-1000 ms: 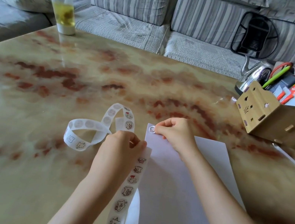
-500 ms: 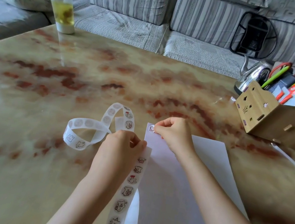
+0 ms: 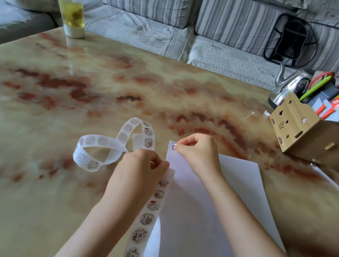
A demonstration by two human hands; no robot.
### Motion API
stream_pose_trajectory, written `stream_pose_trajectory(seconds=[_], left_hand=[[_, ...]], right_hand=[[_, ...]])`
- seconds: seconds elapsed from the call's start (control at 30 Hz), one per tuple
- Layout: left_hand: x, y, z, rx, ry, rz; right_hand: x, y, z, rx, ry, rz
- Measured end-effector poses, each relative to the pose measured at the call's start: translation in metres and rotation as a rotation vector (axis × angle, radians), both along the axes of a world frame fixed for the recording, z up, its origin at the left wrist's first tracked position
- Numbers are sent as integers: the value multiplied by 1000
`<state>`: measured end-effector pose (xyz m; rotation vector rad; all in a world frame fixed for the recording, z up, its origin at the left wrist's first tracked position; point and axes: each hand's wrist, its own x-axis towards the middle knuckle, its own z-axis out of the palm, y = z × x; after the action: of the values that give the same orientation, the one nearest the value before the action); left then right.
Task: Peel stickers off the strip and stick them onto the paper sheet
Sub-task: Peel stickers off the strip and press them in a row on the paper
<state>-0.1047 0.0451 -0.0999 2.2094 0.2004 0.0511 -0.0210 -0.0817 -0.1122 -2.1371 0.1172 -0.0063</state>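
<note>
A white paper sheet (image 3: 212, 214) lies on the marble table in front of me. One round sticker (image 3: 174, 147) sits at its far left corner, and the curled fingertips of my right hand (image 3: 199, 152) press on it. My left hand (image 3: 139, 172) pinches the sticker strip (image 3: 148, 216) at the sheet's left edge. The strip carries several round cartoon-animal stickers, runs down toward me and loops away to the left on the table.
A wooden organiser box (image 3: 311, 134) with pens, scissors and rulers stands at the right, a metal kettle (image 3: 289, 90) behind it. A plastic cup (image 3: 72, 11) of yellow drink stands at the far left corner. A striped sofa runs along the table's far edge.
Almost nothing has moved. My right fingertips stay on the sticker at the sheet's corner, covering a little more of it, and my left hand keeps its hold on the strip.
</note>
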Motion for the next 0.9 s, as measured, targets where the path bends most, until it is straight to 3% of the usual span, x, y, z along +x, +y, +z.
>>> stream_pose_trajectory(seconds=[0.33,0.9], left_hand=[[0,1,0,-1,5,-2],[0,1,-1,2,-7,-10]], right_hand=[[-2,-2,-2,-10,-53,23],[9,-8,-1,73,21,28]])
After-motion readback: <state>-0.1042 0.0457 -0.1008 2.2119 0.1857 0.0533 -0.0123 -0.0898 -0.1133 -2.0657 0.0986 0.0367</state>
